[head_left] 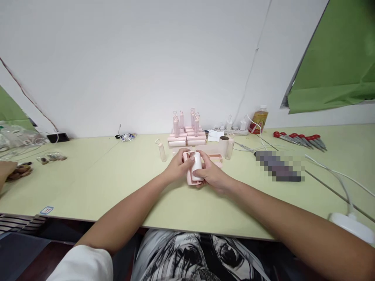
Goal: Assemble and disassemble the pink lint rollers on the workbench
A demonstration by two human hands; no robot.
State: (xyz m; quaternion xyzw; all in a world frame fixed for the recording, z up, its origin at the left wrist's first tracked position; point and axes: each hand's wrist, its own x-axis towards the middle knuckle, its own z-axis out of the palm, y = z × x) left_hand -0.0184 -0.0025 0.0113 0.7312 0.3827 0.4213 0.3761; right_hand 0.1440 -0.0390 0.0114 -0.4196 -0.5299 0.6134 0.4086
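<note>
A pink case [189,178], open on its near side, is held upright over the table between both hands. Inside its long hollow sits a white roll [196,162], which looks like a lint roller's. My left hand [179,164] wraps the case's left side, its thumb against the roll. From the right, my right hand [213,171] closes around the same case, with its thumb pressed on the roll's lower part. Behind my hands lies another open pink case [215,157], partly hidden. A clear pink handle with a loop [161,151] stands left of my left hand.
Pink cases [196,137] are stacked by the wall with several upright handles [176,127]. A cardboard tube [224,146] stands beside another handle [230,148]. Red-tipped screwdrivers [301,139], a bottle [258,120], cables [328,169] and a blurred dark object [277,166] lie right. Another person's hand [6,169] shows far left.
</note>
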